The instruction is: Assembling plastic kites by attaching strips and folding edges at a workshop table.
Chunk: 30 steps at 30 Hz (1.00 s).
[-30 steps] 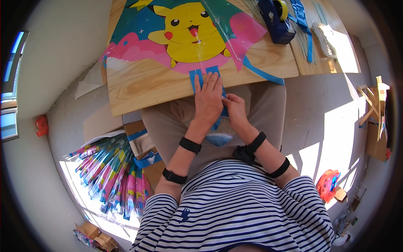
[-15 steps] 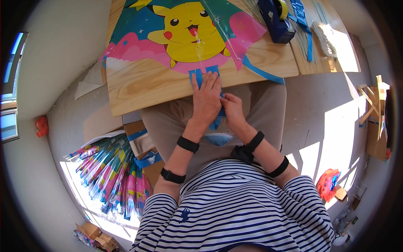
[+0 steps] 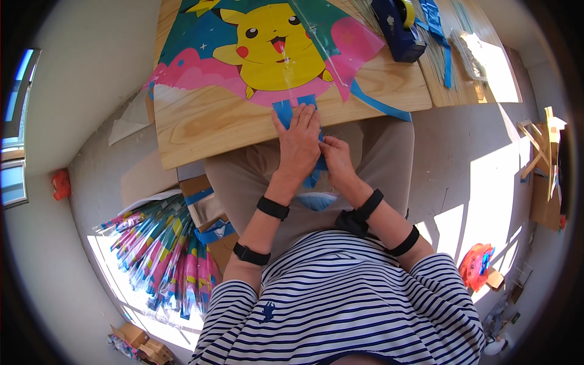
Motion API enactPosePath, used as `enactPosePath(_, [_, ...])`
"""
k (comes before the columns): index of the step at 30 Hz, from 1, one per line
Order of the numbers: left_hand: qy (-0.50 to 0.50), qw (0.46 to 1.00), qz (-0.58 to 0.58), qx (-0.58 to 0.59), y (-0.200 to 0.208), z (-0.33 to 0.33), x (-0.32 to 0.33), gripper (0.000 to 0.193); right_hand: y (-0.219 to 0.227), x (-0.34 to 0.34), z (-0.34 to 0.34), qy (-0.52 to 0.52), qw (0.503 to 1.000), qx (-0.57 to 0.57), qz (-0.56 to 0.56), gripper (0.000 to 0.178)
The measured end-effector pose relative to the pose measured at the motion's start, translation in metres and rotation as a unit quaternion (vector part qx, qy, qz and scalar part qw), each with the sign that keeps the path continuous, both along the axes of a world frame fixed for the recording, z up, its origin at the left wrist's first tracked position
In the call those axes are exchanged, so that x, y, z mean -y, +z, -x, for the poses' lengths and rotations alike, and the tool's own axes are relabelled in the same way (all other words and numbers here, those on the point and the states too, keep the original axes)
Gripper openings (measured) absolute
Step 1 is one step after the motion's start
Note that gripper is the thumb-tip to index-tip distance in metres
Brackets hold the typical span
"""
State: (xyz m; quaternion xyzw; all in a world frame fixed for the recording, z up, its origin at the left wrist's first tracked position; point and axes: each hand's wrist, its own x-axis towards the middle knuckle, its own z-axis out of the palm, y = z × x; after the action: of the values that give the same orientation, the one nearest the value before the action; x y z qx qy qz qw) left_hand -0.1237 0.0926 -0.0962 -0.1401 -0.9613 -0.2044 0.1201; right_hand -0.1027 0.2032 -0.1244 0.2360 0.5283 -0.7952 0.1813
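A kite point(image 3: 274, 48) of thin printed sheet, with a yellow cartoon animal on teal and pink, lies on the wooden table. Blue ribbon strips point(image 3: 283, 109) meet its lower edge and hang over the table's front edge toward my lap. My left hand point(image 3: 299, 143) rests on these strips at the table edge, fingers stretched out and lying flat. Close beside it, lower right, my right hand point(image 3: 339, 161) pinches a blue ribbon between thumb and fingertips. Part of the ribbon is hidden beneath both hands. Another blue ribbon point(image 3: 380, 104) trails from the kite's right side.
A dark blue tape dispenser point(image 3: 398, 36) stands right of the kite on the table point(image 3: 201, 131). Beyond it are thin rods, blue ribbons point(image 3: 433, 21) and a clear plastic tray point(image 3: 471, 55). Folded kites point(image 3: 170, 255) lie in a pile at lower left, beside a cardboard box point(image 3: 222, 249).
My left thumb has drawn slightly down and left, uncovering more of the left blue strip. The right hand's pinch and the kite look nearly unchanged.
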Motion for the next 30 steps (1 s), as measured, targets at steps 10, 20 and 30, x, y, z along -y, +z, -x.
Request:
enactPosePath(10, [0.006,0.999,0.034,0.004,0.000,0.004,-0.003,0.042,0.007,-0.017,0.000,0.105,0.828,-0.244,-0.493,0.012])
enactPosePath(20, [0.017,0.999,0.040,-0.019,0.000,0.004,-0.007,0.043,0.040,-0.032,0.075,0.172,0.561,-0.557,-0.588,0.038])
enactPosePath(30, [0.023,0.999,0.011,-0.028,-0.007,-0.002,-0.009,0.046,0.028,-0.034,0.078,0.220,0.537,-0.526,-0.621,0.041])
